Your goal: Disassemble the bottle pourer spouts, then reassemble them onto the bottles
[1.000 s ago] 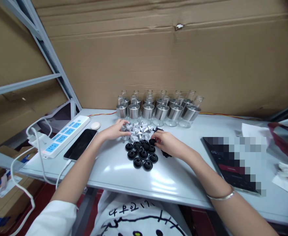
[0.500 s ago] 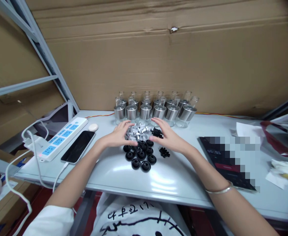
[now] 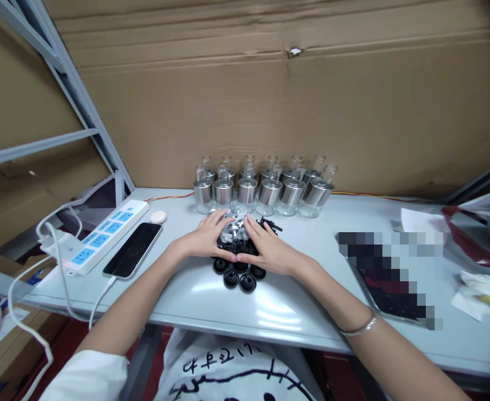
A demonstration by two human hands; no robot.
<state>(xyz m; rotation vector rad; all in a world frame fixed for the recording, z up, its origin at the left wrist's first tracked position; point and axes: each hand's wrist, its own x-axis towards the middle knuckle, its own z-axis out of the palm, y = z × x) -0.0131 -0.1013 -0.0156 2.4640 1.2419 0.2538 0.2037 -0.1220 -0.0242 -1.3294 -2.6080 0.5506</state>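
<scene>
Two loosely cupped hands, left hand [image 3: 207, 236] and right hand [image 3: 274, 248], meet near the thumbtips, apparently gripping nothing. Silvery-white plastic pieces [image 3: 234, 229] sit between them, black stepped caps [image 3: 231, 278] beneath and nearer; light, even pressure should avoid toppling.

The bottles [image 3: 247, 191] look glassy, their bands [image 3: 224, 192] shiny metal, the black discs [image 3: 247, 283] glossy plastic.

Lt side: white rect. plastic power strip [image 3: 110, 230] w/ blue socket panels [image 3: 99, 240]; beside it, black-screened slim phone [image 3: 133, 250] w/ white charging cable [image 3: 102, 296]; small white round disc [image 3: 158, 216] nr phone's far end; rt side: dark flat tablet [image 3: 389, 289], partly pixelated; crumpled white tissue [image 3: 483, 285] farther rt; brown creased cardboard wall [image 3: 228, 100] at back.
</scene>
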